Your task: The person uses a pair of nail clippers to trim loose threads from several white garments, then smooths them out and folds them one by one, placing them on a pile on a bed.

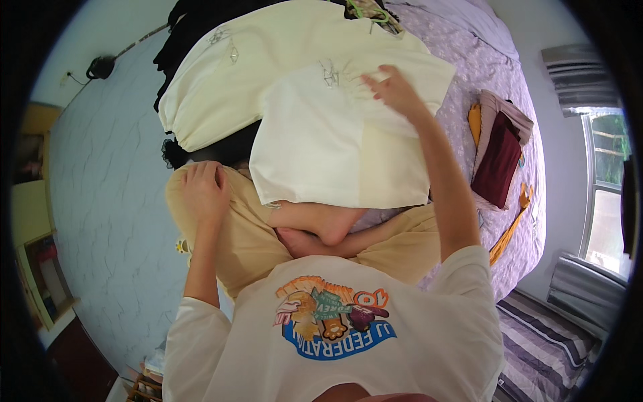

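A cream and white garment (311, 145) with thin silvery line figures lies spread before my crossed legs. Its near hem reaches over my shin, and a gathered end (187, 143) lies at the left. My right hand (394, 90), slightly blurred, is over the garment's far right part with its fingers apart. Whether those fingertips touch the cloth is unclear. On the left knee of my tan trousers (246, 216) rests my left hand (205, 188), holding nothing. Black clothing (183, 45) shows beyond the garment and from under its left part.
Green clothes hangers (374, 12) lie at the far edge. Folded clothes, a maroon piece (497, 161) on top, sit right on the purple bedspread (452, 45), near a mustard strap (510, 226). Left of the bed are the pale floor (110, 176) and shelves (42, 276); a window (608, 191) is right.
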Demonstrator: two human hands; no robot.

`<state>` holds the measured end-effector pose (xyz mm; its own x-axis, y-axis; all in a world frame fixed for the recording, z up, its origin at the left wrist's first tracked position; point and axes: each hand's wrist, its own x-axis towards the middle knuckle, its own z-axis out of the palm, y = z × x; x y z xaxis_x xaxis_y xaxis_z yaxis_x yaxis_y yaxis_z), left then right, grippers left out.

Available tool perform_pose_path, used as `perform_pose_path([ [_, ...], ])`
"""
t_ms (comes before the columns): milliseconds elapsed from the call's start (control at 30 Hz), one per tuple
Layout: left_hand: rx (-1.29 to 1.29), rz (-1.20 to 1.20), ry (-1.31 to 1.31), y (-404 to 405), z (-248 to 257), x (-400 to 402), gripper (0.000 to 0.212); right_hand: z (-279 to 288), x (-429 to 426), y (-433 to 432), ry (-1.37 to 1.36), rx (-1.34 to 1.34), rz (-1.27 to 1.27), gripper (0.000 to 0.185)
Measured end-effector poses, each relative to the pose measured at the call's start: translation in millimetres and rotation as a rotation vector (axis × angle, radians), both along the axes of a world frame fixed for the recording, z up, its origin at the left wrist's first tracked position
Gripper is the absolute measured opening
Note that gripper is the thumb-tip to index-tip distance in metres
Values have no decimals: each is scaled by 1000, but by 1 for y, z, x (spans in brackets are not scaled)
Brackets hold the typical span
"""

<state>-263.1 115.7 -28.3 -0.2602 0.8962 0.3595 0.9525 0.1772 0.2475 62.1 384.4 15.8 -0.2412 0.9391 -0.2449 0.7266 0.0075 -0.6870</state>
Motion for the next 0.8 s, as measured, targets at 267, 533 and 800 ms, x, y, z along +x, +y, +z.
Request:
perform_pose_path([
  [267,16,-9,-17,-2,-3,-5,5,-68,65,-68,-750,560,-163,63],
  [533,13,-6,1,-3,-1,-5,6,-104,163,-79,-600,90,-435,43],
  [800,-17,10,-192,12,-7,-19,13,-140,198,-99,-669,62,-571,33],
])
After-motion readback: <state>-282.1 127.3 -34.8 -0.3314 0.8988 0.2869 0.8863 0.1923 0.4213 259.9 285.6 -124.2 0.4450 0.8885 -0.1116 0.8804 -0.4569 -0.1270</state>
